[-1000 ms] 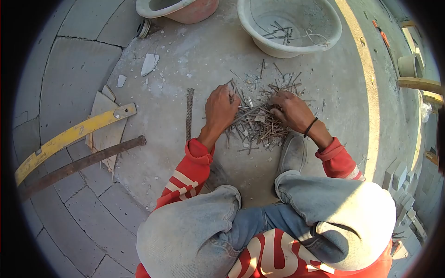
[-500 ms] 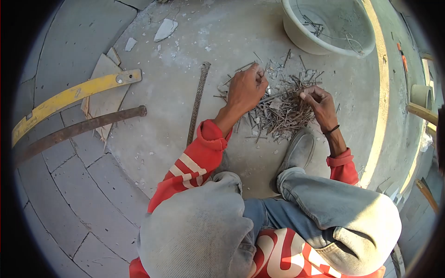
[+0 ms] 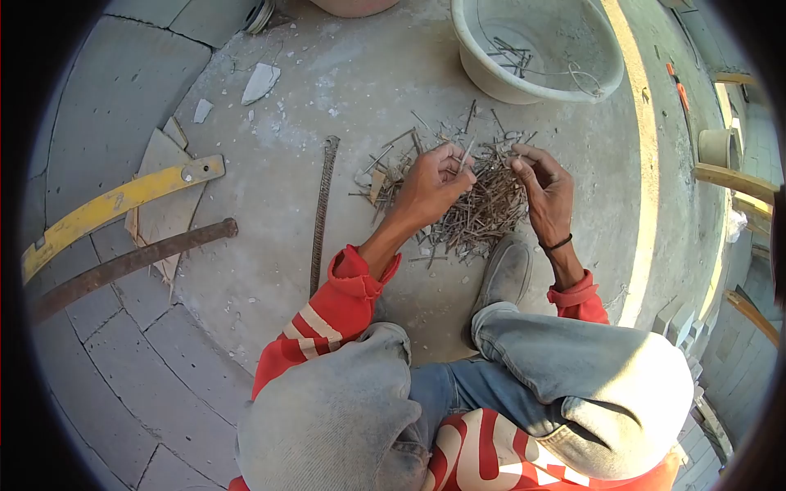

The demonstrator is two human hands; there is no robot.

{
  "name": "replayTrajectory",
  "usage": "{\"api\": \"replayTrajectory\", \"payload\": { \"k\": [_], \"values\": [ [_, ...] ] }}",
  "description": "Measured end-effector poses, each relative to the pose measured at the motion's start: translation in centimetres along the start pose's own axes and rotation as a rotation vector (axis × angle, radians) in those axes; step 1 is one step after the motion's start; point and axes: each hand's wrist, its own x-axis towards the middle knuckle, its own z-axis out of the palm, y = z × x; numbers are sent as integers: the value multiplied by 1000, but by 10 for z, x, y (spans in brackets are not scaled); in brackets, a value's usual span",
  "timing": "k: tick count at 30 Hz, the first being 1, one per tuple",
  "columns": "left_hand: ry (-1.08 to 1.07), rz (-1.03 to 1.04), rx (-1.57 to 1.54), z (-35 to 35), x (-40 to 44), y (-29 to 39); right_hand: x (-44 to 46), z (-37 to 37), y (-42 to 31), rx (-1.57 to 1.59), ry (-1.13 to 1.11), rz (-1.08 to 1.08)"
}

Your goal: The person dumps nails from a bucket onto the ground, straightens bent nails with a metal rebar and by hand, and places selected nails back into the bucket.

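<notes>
A heap of nails (image 3: 490,200), mixed with bits of rubble, lies on the concrete floor in front of my shoes. Over its left part, my left hand (image 3: 434,184) is closed with a nail (image 3: 467,154) sticking up between thumb and fingers. At the heap's right edge is my right hand (image 3: 547,190), its thumb and forefinger pinched together; whatever is between the tips is too small to make out. Beyond the heap stands a whitish plastic tub (image 3: 483,74) with some nails (image 3: 514,57) and a thin wire inside.
To the left lie a ribbed steel bar (image 3: 323,213), a yellow metal strip (image 3: 123,196) and a rusty bar (image 3: 139,266). Broken board pieces (image 3: 261,83) are scattered behind them. On the right, a pale strip (image 3: 643,164) runs along the floor, with wooden pieces (image 3: 737,182) past it.
My left hand has turned and now shows a nail upright in its fingers. My right hand stays pinched by the heap. The view has shifted, so the tub appears further left.
</notes>
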Motion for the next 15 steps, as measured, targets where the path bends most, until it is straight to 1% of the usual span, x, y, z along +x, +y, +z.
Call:
{"api": "replayTrajectory", "payload": {
  "k": [1, 3, 5, 8, 10, 11, 12, 14, 15],
  "values": [
    [-2, 9, 2, 2, 0, -3, 2, 0, -4, -8, -6, -16],
    [20, 134, 208, 5, 3, -3, 1, -1, -12, 6, 15, -57],
    [16, 146, 186, 8, 0, -2, 2, -5, -15, 20, 40, -85],
    [3, 160, 291, 8, 3, -2, 8, -11, -15, 97, 42, -93],
    [-52, 115, 319, 10, -2, 9, 4, -11, -19, 197, 28, -100],
    [-57, 120, 324, 10, 0, 6, 4, -11, -20, 199, 34, -105],
    [-51, 199, 296, 11, 2, 4, 4, -10, -21, 199, 19, -119],
    [-49, 278, 268, 11, 2, -1, 4, -12, -23, 199, 7, -134],
    [-74, 220, 307, 10, -1, 8, 5, -13, -23, 209, 23, -134]
  ]
}}
